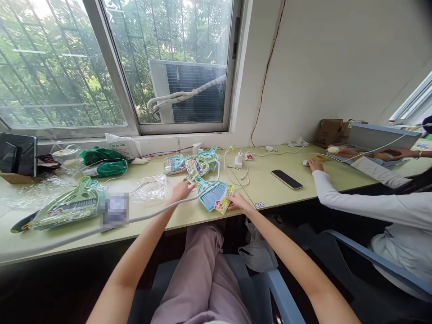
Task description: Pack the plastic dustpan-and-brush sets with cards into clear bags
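Note:
A light-blue mini dustpan and brush set (209, 194) lies near the front edge of the table. My right hand (237, 201) is closed at its right side, fingers on a colourful printed card (224, 200) that overlaps the bristles. Left of the set's handle is my left hand (181, 191), its fingers pinched together; whatever they hold is too small to make out. Behind it rest wrapped dustpan sets (201, 164) in blue and green. Another green wrapped set (69, 208) lies at the left, and clear plastic wrap (150, 187) sits between it and my left hand.
A white cable (148, 217) crosses in front of my left arm. A phone (286, 179) and a charger (238, 159) lie on the table (270, 198). Green bags (104, 162) stand below the window. At the right, a co-worker's hand (316, 165) rests near a tape roll (320, 158).

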{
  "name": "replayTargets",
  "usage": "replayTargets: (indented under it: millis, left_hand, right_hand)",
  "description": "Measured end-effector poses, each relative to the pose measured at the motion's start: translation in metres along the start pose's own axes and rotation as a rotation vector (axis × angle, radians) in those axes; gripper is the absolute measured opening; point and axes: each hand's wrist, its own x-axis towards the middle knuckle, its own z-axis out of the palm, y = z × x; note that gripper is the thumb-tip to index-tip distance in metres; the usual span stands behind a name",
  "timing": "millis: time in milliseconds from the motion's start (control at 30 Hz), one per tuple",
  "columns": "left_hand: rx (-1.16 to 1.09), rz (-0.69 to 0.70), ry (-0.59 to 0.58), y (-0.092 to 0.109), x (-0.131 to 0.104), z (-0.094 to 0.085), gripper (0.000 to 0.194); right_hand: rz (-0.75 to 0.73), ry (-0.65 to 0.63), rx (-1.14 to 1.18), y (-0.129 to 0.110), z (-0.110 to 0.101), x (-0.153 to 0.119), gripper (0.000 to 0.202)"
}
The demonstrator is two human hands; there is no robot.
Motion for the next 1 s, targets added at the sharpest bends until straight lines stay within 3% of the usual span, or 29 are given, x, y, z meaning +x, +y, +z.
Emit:
replayTargets:
  millis: [67,133,300,433,500,567,733,867,1000]
  left_hand:
    - [0.117,0.000,-0.017,0.010,0.001,0.029,0.037]
    - [0.146,0.015,-0.018,0.014,0.000,0.042,0.032]
    - [0.143,0.115,-0.014,0.004,-0.001,0.035,0.036]
    - [0.213,0.188,0.067,-0.008,0.000,0.029,0.033]
    - [0.229,0.214,0.090,-0.011,0.002,0.029,0.028]
    - [0.221,0.221,0.102,-0.013,0.004,0.029,0.025]
    - [0.193,0.206,0.110,-0.018,0.010,0.029,0.022]
    - [0.168,0.190,0.127,-0.026,0.013,0.031,0.018]
    - [0.142,0.183,0.133,-0.024,0.011,0.033,0.018]
  right_hand:
    - [0.022,-0.054,-0.091,-0.002,-0.009,0.001,0.032]
    - [-0.023,-0.035,-0.210,-0.008,-0.025,0.002,0.030]
    - [-0.172,0.222,-0.517,-0.037,-0.073,0.003,0.031]
    - [-0.201,0.350,-0.638,-0.049,-0.079,-0.004,0.028]
    - [-0.296,0.431,-0.720,-0.051,-0.064,-0.008,0.022]
    - [-0.401,0.427,-0.749,-0.051,-0.037,-0.010,0.017]
    - [-0.585,0.173,-0.786,-0.044,0.051,0.001,0.017]
    - [-0.544,0.174,-0.851,-0.033,0.103,0.024,0.015]
    - [-0.487,0.266,-0.862,-0.023,0.124,0.039,0.009]
